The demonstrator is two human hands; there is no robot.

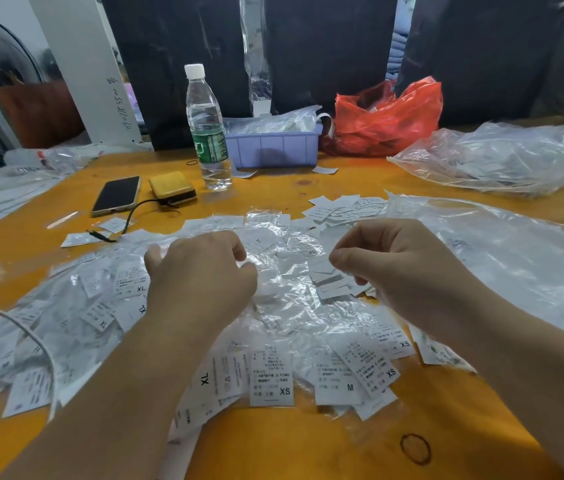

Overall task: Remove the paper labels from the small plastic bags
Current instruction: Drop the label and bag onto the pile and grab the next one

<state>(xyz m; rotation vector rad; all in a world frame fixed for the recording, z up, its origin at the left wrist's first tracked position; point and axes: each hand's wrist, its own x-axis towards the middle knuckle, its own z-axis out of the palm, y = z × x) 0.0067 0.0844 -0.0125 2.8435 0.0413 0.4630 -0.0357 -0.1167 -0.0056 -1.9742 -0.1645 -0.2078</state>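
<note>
A heap of small clear plastic bags (284,306) with white paper size labels (271,379) inside covers the middle of the orange table (291,445). My left hand (201,271) hovers over the heap with its fingers curled; what it pinches is hidden. My right hand (402,265) is beside it, fingers curled just above a small stack of loose labels (329,282). Whether either hand holds a bag or label cannot be told. Another pile of loose labels (343,209) lies farther back.
A water bottle (208,133), a phone (116,195) and a yellow power bank (172,187) with a cable stand at the back left. A purple tray (273,147), a red bag (388,119) and large clear plastic sheets (502,157) sit behind and right.
</note>
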